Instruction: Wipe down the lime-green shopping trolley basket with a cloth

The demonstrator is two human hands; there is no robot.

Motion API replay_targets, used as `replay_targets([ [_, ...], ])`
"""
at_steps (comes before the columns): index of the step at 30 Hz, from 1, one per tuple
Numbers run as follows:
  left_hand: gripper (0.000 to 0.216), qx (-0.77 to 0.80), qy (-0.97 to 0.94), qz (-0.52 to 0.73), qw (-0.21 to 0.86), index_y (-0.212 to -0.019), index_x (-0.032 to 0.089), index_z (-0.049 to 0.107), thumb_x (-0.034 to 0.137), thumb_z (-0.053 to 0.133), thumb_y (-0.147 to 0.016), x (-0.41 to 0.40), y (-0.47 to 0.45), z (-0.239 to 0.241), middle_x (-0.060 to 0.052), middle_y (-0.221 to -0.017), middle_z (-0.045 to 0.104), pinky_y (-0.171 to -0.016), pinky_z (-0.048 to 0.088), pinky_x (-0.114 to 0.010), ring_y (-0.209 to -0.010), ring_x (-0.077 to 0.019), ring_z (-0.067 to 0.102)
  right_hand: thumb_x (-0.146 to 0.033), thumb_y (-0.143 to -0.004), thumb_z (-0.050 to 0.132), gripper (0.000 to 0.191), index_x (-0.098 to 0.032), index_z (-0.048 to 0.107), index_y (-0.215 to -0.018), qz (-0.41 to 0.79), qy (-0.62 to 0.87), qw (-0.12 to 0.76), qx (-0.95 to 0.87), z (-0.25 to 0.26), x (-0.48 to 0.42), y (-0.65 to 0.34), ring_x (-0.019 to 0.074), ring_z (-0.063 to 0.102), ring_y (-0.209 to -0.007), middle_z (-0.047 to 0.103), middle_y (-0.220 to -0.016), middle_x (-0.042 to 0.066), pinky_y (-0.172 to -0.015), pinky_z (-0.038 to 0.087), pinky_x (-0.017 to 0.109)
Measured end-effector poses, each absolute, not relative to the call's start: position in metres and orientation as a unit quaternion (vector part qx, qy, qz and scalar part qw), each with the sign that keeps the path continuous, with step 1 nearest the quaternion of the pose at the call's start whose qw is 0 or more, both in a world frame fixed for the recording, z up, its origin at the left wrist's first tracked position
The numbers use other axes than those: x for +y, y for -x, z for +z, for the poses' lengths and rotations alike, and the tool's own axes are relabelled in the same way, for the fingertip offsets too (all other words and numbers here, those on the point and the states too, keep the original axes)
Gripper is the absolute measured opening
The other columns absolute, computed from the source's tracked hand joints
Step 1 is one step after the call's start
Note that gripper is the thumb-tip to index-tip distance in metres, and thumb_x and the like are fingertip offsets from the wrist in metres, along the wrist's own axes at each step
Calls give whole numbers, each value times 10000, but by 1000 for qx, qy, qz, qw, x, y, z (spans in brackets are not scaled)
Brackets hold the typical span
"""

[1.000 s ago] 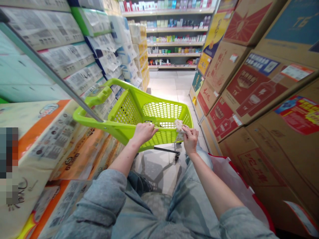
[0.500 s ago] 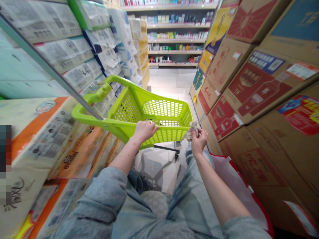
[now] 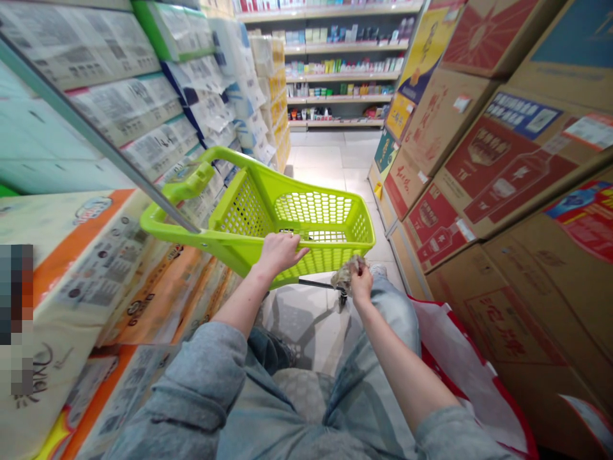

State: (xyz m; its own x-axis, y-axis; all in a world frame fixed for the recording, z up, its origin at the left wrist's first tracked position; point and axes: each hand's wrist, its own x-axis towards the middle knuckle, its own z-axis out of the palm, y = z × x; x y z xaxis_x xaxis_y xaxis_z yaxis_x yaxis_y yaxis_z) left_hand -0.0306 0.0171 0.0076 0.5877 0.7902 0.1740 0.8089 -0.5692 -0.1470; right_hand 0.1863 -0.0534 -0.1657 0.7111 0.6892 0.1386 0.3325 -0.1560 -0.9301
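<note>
A lime-green plastic shopping trolley (image 3: 249, 211) stands tilted in a narrow shop aisle in front of me. My left hand (image 3: 278, 250) lies over the near rim of its basket, fingers curled on the edge. My right hand (image 3: 360, 281) is closed around a crumpled greyish cloth (image 3: 345, 273), held just below the basket's near right corner, above my knee. The basket looks empty inside.
Stacked packs of tissue paper (image 3: 86, 255) line the left side. Cardboard cartons (image 3: 479, 172) are piled on the right. A red and white bag (image 3: 469, 377) hangs by my right hip. Shelves of goods (image 3: 335, 70) close the far end of the tiled aisle.
My right hand with the cloth has dropped from the basket's rim to below its near right corner. My left hand has stayed on the rim.
</note>
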Motion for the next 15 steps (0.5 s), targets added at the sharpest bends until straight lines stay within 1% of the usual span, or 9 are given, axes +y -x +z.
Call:
replay_targets([
  [3, 457, -457, 882, -42, 109, -915, 183, 651, 559, 394, -877, 19, 30, 6, -105, -875, 684, -686, 402, -328, -840, -256, 643, -410, -805, 402, 299, -176, 565, -898, 47, 762, 555, -331, -154, -53, -191, 292, 535, -1003, 622, -998, 175, -883, 392, 441],
  [5, 441, -458, 882, -31, 106, -919, 184, 657, 550, 416, -874, 21, 28, 6, -106, -871, 686, -686, 408, -323, -839, -255, 646, -373, -807, 394, 276, -171, 548, -916, 8, 761, 566, -318, -147, -50, -196, 285, 514, -1033, 600, -1029, 189, -906, 380, 431],
  [8, 441, -443, 891, 5, 99, -871, 162, 674, 551, 467, -852, 25, 19, 6, -117, -864, 691, -660, 414, -309, -839, -265, 652, -351, -803, 393, 266, -170, 528, -944, 32, 745, 593, -304, -142, -45, -203, 243, 551, -922, 608, -978, 154, -823, 424, 366],
  [10, 456, -432, 897, 23, 93, -833, 152, 682, 564, 487, -836, 28, 14, 6, -119, -847, 695, -642, 415, -306, -829, -272, 655, -373, -796, 410, 268, -176, 525, -937, 60, 737, 607, -292, -147, -43, -205, 218, 558, -848, 622, -931, 121, -770, 432, 333],
  [15, 482, -423, 903, 10, 76, -863, 178, 692, 589, 439, -846, 33, 11, 3, -104, -828, 699, -657, 417, -303, -816, -258, 657, -464, -744, 489, 281, -190, 536, -784, 176, 716, 630, -246, -175, -39, -206, 185, 538, -706, 620, -727, 45, -661, 418, 302],
])
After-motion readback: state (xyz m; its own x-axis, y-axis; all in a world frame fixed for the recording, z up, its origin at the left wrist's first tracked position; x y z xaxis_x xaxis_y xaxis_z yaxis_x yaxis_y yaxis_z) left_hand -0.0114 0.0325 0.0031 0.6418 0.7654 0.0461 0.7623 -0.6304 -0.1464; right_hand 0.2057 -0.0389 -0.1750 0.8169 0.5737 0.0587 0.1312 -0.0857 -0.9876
